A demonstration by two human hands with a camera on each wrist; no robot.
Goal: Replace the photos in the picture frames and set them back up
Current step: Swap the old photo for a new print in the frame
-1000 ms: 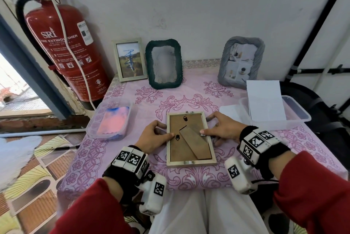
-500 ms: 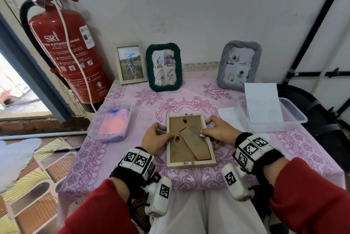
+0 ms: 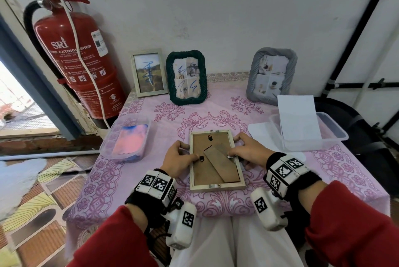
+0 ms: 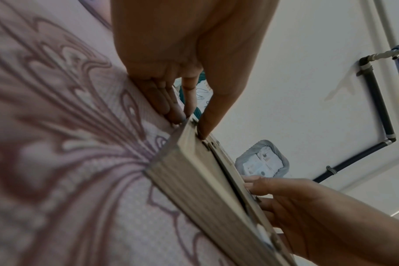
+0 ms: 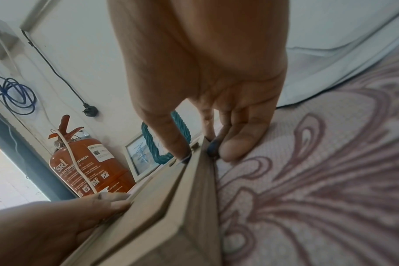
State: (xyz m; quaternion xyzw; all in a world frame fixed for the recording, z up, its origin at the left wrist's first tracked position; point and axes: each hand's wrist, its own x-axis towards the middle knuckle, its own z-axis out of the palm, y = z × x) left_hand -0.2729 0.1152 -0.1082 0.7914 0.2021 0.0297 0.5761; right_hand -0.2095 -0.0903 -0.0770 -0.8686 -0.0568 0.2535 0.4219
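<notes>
The frame point(image 3: 216, 159) lies face down on the tablecloth point(image 3: 138, 182), brown backing up, stand folded flat. The left hand point(image 3: 176, 162) pinches its left edge, thumb on the backing. The right hand point(image 3: 246, 151) pinches its right edge, thumb apparently on a retaining tab. Against the view 1.0 s earlier, both hands' fingers are curled tighter; the frame has not moved.

light: soft daylight from left | wrist views: blurred close up | edges: wide-angle bending
</notes>
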